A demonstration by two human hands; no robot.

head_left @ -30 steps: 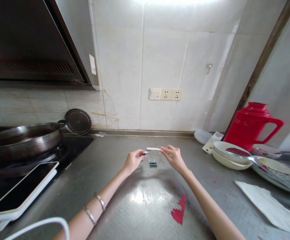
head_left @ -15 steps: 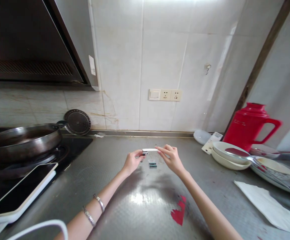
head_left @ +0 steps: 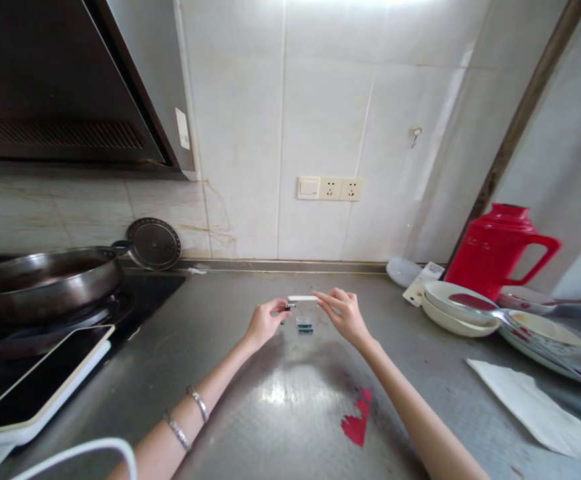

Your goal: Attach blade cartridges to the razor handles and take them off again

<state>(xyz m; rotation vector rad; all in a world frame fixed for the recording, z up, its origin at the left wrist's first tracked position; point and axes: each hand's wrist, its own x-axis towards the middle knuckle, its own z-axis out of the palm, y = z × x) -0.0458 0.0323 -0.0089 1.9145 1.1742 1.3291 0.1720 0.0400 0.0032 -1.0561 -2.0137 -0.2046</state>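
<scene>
My left hand (head_left: 266,320) pinches a small black-and-silver piece (head_left: 290,307) between thumb and fingers. Just above that piece runs a slim white bar (head_left: 302,298); I cannot tell whether the two are joined. The right end of the bar is in the fingertips of my right hand (head_left: 341,312), which are closed on it. Both hands are raised over the grey metal counter (head_left: 230,373). Between and below them lies a small clear packet (head_left: 305,325) with dark green strips, too small to name. Two silver bracelets (head_left: 188,420) circle my left forearm.
At left, a frying pan (head_left: 45,283) sits on the black hob, with a phone (head_left: 40,387) and white cable nearby. A red scrap (head_left: 357,420) lies in front. On the right are a red thermos (head_left: 490,250), bowls (head_left: 457,320), plates and a white paper (head_left: 530,407).
The white bar has shifted very slightly to the right between my hands. Both hands keep their grips, and the view has moved a little.
</scene>
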